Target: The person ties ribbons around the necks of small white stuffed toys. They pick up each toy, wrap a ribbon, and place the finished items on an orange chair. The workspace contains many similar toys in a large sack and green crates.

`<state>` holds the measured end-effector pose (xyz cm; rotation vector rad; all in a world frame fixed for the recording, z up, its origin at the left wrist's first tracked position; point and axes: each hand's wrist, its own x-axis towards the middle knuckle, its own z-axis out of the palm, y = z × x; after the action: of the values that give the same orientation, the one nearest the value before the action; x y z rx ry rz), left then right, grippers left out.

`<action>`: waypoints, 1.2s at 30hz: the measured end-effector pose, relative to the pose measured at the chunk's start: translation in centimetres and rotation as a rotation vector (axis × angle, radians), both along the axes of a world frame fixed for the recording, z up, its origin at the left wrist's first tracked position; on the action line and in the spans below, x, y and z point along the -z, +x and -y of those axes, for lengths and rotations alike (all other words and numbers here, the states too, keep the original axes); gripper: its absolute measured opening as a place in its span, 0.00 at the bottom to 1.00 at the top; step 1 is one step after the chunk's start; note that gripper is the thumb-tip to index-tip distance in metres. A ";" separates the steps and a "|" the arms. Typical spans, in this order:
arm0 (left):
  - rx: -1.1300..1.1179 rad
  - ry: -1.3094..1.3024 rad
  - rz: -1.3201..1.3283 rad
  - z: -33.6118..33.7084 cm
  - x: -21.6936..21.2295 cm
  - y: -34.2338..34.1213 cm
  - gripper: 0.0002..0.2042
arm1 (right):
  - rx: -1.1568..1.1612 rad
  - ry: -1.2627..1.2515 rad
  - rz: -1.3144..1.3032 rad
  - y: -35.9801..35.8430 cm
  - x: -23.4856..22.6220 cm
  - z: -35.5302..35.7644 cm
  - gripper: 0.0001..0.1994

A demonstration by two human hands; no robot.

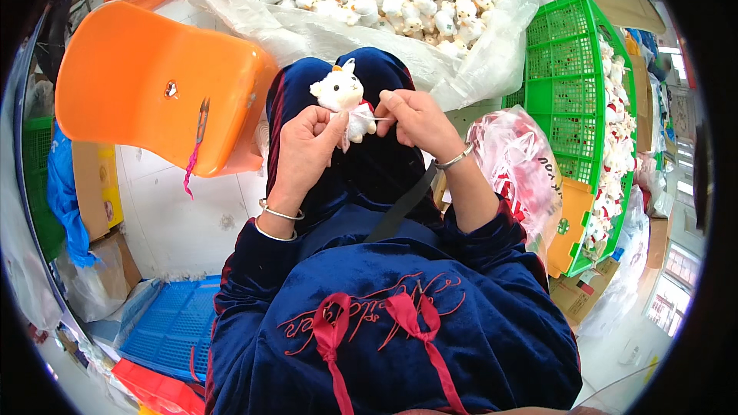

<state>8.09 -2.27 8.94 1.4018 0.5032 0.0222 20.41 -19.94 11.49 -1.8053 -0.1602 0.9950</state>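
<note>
A small white plush toy (342, 92) sits over the person's lap, in the middle of the scene, its head up and to the far side, a pale bow at its neck. The left hand (307, 146) is closed around the toy's lower body from the left, thumb pressed near the bow. The right hand (415, 117) is pinched shut just right of the toy, fingertips on a thin thread or needle (375, 118) that runs across to the bow (too fine to tell which). Both wrists carry silver bangles.

Below the hands lie the person's dark blue velvet trousers and top, with red ribbons on the chest. To the left stands an orange plastic stool (146, 77); a small thread snip (201, 121) with a pink cord lies on its seat. On the far side a big clear bag (477, 46) is heaped with more white toys. To the right a green crate (569, 92) holds further toys, and a pink-printed plastic bag (515, 161) lies between it and the right forearm. A blue crate (173, 323) lies near left on the floor.
</note>
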 end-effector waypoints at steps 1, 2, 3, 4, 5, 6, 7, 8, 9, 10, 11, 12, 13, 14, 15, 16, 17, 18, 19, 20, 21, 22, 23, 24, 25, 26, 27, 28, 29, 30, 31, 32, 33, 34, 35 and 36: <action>0.003 0.013 0.000 0.0 0.1 0.1 0.09 | -0.015 -0.002 -0.041 0.0 0.1 0.1 0.24; 0.008 0.014 -0.003 0.1 0.0 0.2 0.09 | -0.030 -0.005 -0.083 0.1 0.4 0.1 0.24; 0.013 0.016 -0.007 0.2 -0.2 0.3 0.08 | -0.045 -0.007 -0.124 0.2 0.6 0.2 0.24; 0.016 0.022 -0.014 0.2 -0.3 0.3 0.08 | -0.047 0.003 -0.164 0.1 0.2 0.1 0.24; 0.014 0.041 -0.013 0.3 -0.3 0.3 0.08 | -0.047 0.036 -0.157 0.0 0.1 0.0 0.22; 0.012 0.059 -0.012 0.5 -0.4 0.3 0.07 | -0.048 0.069 -0.150 -0.1 0.1 -0.3 0.20; 0.011 0.075 -0.009 0.6 -0.4 0.4 0.07 | -0.046 0.099 -0.141 -0.3 0.0 -0.4 0.18; 0.015 0.079 -0.014 0.6 -0.4 0.4 0.07 | -0.038 0.134 -0.104 -0.5 0.3 -0.5 0.17; 0.020 0.083 -0.019 0.5 -0.4 0.4 0.07 | -0.029 0.169 -0.068 -0.8 0.9 -0.6 0.15; 0.022 0.087 -0.025 0.4 -0.4 0.4 0.07 | -0.023 0.204 -0.032 -1.0 1.4 -0.6 0.14; 0.029 0.086 -0.029 0.4 -0.4 0.4 0.07 | -0.019 0.182 0.108 -1.2 1.9 -0.5 0.13; 0.037 0.085 -0.032 0.4 -0.4 0.4 0.08 | -0.014 0.160 0.247 -1.4 2.4 -0.3 0.12; 0.042 0.085 -0.037 0.3 -0.4 0.4 0.08 | -0.012 0.138 0.386 -1.5 2.4 -0.4 0.12; 0.032 0.081 -0.029 0.3 -0.3 0.4 0.08 | -0.049 0.084 0.416 -1.5 2.2 -0.3 0.11; 0.023 0.076 -0.021 0.2 0.1 0.3 0.08 | -0.086 0.029 0.445 -1.5 1.7 -0.1 0.10; 0.016 0.069 -0.010 0.3 0.2 0.3 0.08 | -0.121 -0.029 0.476 -1.4 1.3 0.0 0.09; 0.018 0.079 -0.016 0.3 0.2 0.4 0.08 | -0.116 -0.004 0.505 -1.3 1.1 0.0 0.09; 0.020 0.089 -0.021 0.2 0.0 0.4 0.08 | -0.111 0.021 0.535 -1.1 1.0 -0.1 0.10; 0.023 0.100 -0.027 0.1 -0.1 0.4 0.09 | -0.105 0.048 0.563 -0.9 1.0 -0.2 0.11; 0.027 0.113 -0.024 0.1 0.0 0.4 0.09 | -0.092 0.068 0.516 -0.8 0.8 -0.3 0.11; 0.031 0.126 -0.021 0.1 0.0 0.4 0.09 | -0.079 0.087 0.469 -0.6 0.6 -0.5 0.11; 0.036 0.138 -0.018 0.1 0.0 0.5 0.09 | -0.066 0.105 0.422 -0.6 0.5 -0.7 0.10; 0.039 0.154 -0.022 0.1 0.0 0.4 0.09 | -0.056 0.117 0.412 -0.8 0.5 -0.9 0.10; 0.043 0.170 -0.025 0.2 0.0 0.4 0.09 | -0.046 0.129 0.401 -1.2 0.7 -1.2 0.10; 0.045 0.186 -0.029 0.2 0.0 0.3 0.09 | -0.037 0.140 0.391 -1.5 1.0 -1.5 0.10; 0.057 0.189 -0.022 0.2 -0.2 0.3 0.09 | -0.032 0.136 0.441 -1.5 1.4 -1.6 0.10; 0.069 0.192 -0.015 0.2 -0.4 0.4 0.09 | -0.001 0.159 0.434 -1.6 1.8 -1.8 0.09; 0.080 0.195 -0.009 0.2 -0.5 0.4 0.09 | 0.029 0.184 0.427 -1.6 2.2 -2.1 0.09; 0.081 0.199 -0.018 0.2 -0.4 0.4 0.09 | 0.060 0.208 0.419 -1.6 2.3 -2.2 0.09; 0.082 0.202 -0.026 0.2 -0.2 0.4 0.08 | 0.041 0.196 0.429 -1.7 2.2 -2.3 0.09; 0.083 0.205 -0.031 0.1 0.0 0.5 0.08 | 0.021 0.184 0.443 -1.7 1.9 -2.3 0.09; 0.082 0.212 -0.025 0.1 0.1 0.5 0.09 | 0.002 0.172 0.456 -1.7 1.7 -2.4 0.08; 0.080 0.219 -0.020 -0.1 0.3 0.5 0.10 | 0.007 0.177 0.458 -1.6 1.8 -2.4 0.08; 0.081 0.226 -0.015 -0.2 0.5 0.4 0.10 | 0.014 0.183 0.460 -1.6 2.0 -2.4 0.09; 0.094 0.258 0.001 -0.4 0.6 0.3 0.11 | 0.021 0.188 0.461 -1.7 2.1 -2.4 0.09; 0.108 0.291 0.018 -0.7 0.8 0.2 0.12 | 0.022 0.187 0.466 -1.7 2.0 -2.5 0.09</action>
<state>8.33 -1.56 8.14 1.7110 0.4205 0.0213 18.70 -17.49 9.48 -1.8323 -0.5020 0.5102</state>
